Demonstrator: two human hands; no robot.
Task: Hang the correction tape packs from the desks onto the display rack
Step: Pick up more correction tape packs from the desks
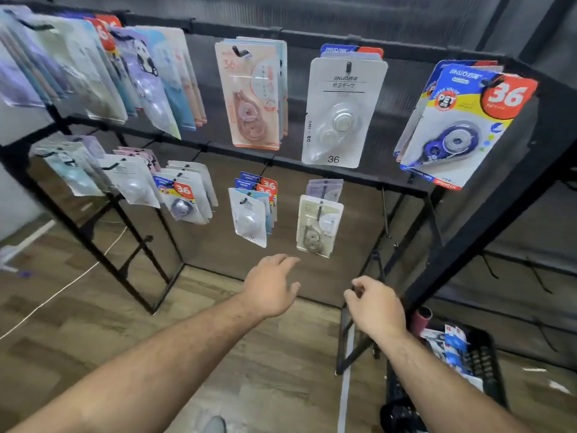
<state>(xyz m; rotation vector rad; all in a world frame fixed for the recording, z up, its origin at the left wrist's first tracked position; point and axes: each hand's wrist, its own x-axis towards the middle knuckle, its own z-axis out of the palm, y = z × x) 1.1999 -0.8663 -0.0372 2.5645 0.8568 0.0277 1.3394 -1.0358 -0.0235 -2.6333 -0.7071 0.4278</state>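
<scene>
The left hand (271,285) hangs in the air with its fingers relaxed and slightly spread, palm down, holding nothing, just below the lower row of the display rack (477,232). The right hand (376,304) has its fingers loosely curled, and nothing shows in it. Correction tape packs (340,114) hang from hooks in two rows on the rack. More packs lie in a black basket (487,354) on the floor at the lower right.

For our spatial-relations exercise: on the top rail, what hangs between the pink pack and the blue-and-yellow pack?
The white pack marked 36 hangs between the pink pack and the blue-and-yellow pack; the head view shows it.
</scene>
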